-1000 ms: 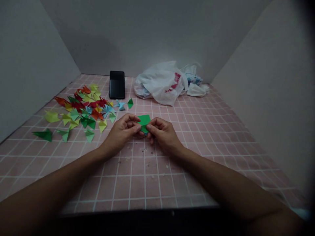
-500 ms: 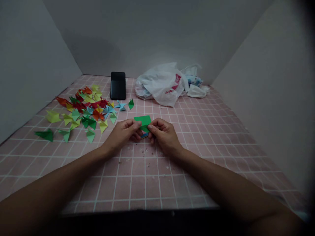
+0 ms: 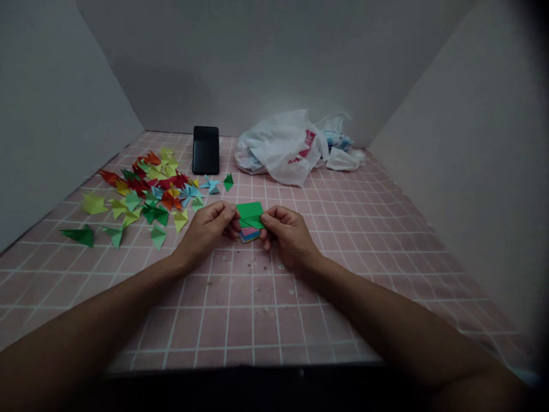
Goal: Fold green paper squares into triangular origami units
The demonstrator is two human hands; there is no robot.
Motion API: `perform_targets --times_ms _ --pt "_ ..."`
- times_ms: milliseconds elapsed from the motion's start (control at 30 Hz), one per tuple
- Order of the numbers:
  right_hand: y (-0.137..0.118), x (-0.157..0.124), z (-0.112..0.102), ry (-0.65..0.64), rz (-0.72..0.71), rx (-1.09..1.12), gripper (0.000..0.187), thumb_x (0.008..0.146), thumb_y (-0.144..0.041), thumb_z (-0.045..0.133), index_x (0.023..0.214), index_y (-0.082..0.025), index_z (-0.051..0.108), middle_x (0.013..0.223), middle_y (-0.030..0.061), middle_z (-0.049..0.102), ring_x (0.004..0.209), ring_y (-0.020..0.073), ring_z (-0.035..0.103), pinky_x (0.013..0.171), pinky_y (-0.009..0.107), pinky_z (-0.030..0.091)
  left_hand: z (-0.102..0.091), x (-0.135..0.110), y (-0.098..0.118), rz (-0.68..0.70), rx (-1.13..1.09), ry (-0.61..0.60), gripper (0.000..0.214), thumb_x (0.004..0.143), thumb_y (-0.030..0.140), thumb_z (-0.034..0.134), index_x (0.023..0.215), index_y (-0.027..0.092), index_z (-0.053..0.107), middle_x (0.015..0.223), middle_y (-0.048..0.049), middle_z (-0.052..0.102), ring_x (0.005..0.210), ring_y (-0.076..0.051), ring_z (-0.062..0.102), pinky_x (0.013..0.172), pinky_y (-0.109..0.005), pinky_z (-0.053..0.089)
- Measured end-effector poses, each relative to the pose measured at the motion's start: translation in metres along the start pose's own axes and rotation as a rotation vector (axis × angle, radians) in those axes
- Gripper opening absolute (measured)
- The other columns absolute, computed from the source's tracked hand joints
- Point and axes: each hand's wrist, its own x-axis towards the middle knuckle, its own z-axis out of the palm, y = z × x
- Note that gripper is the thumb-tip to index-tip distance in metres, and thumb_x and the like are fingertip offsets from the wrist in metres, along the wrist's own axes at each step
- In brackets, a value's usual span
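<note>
Over a pink grid-lined worktop [image 3: 223,323], two bare hands meet near the middle. One folded green paper square [image 3: 249,212] sits between them, its left edge pinched by the left hand [image 3: 207,236] and its right corner by the right hand [image 3: 289,236]; the fingers [image 3: 229,213] of both are closed on it. Just beneath lies one small stack of multicoloured paper squares [image 3: 249,235], touching the green paper's lower edge. Well to the left lie dozens of folded paper pieces [image 3: 146,194] in red, yellow, green and blue. Farther ahead are one black smartphone [image 3: 206,150] and one crumpled white plastic bag [image 3: 278,151] with red print.
</note>
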Motion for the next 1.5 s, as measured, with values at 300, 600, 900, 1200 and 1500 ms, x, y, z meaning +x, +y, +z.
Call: perform_targets --times_ms 300,600,900,1200,1500 --pt "0.005 0.0 0.002 -0.055 -0.036 -0.051 0.024 0.083 -0.04 0.072 0.083 -0.02 0.059 0.057 -0.0055 0.063 0.041 0.0092 0.055 0.043 0.021 0.043 0.005 -0.005 0.002 -0.112 0.078 -0.149 0.033 0.077 0.047 0.074 0.071 0.016 0.064 0.066 0.0012 0.063 0.058 -0.01 0.057 0.057 -0.022 0.047" --pt "0.001 0.001 0.0 -0.044 -0.094 -0.065 0.026 0.087 -0.043 0.071 0.097 -0.023 0.057 0.061 -0.0063 0.064 0.044 0.0091 0.054 0.045 0.021 0.04 0.004 -0.003 -0.003 -0.143 -0.014 -0.066 0.031 0.074 0.044 0.079 0.072 0.016 0.065 0.065 0.0034 0.06 0.052 -0.008 0.05 0.05 -0.02 0.041" --pt "0.003 -0.001 0.001 -0.123 0.023 -0.047 0.029 0.082 -0.041 0.074 0.072 -0.018 0.059 0.063 -0.0031 0.064 0.045 0.0077 0.054 0.045 0.022 0.042 0.006 -0.002 -0.006 -0.169 -0.119 -0.072 0.035 0.076 0.047 0.078 0.07 0.017 0.062 0.062 0.0024 0.062 0.053 -0.009 0.055 0.055 -0.021 0.045" --pt "0.001 -0.001 0.001 -0.12 0.011 -0.06 0.025 0.081 -0.036 0.073 0.07 -0.019 0.057 0.06 -0.004 0.062 0.046 0.0081 0.053 0.046 0.022 0.04 0.004 -0.003 -0.004 -0.179 -0.162 -0.107 0.03 0.076 0.039 0.08 0.072 0.017 0.061 0.062 0.0042 0.061 0.053 -0.007 0.055 0.054 -0.018 0.045" --pt "0.0 -0.001 0.001 -0.1 -0.035 -0.105 0.028 0.081 -0.038 0.075 0.071 -0.02 0.057 0.057 -0.0053 0.059 0.045 0.0078 0.05 0.046 0.023 0.037 0.005 -0.002 -0.004 -0.202 -0.088 -0.139 0.024 0.077 0.036 0.078 0.074 0.016 0.066 0.068 0.0028 0.066 0.056 -0.008 0.059 0.059 -0.021 0.05"
